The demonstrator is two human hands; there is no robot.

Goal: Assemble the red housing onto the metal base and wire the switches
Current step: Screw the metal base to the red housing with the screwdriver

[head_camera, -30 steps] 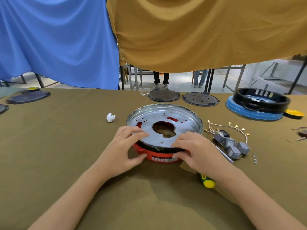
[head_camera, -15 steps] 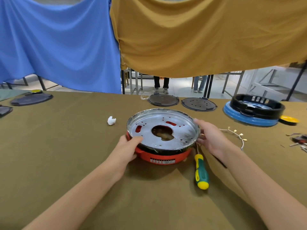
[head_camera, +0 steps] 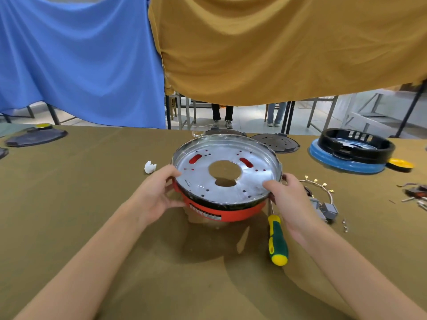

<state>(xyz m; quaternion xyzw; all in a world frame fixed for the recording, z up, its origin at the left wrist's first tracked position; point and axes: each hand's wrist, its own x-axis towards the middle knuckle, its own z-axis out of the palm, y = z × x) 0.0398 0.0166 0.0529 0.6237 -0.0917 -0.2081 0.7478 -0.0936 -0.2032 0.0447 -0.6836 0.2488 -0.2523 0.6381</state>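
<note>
Both hands, the left hand (head_camera: 154,197) and right hand (head_camera: 291,199), now grip the red housing (head_camera: 227,210) with metal base (head_camera: 227,167), lifted and tilted off the table (head_camera: 69,204); earlier it sat flat.

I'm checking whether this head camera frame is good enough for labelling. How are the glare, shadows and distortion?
Head view: the metal base shows soft bright glare but its holes stay readable; the hands and red housing throw dark shadows on the table toward the camera; wide-angle distortion bows the table's far edge and stretches the forearms; the screwdriver is sharp.
</note>
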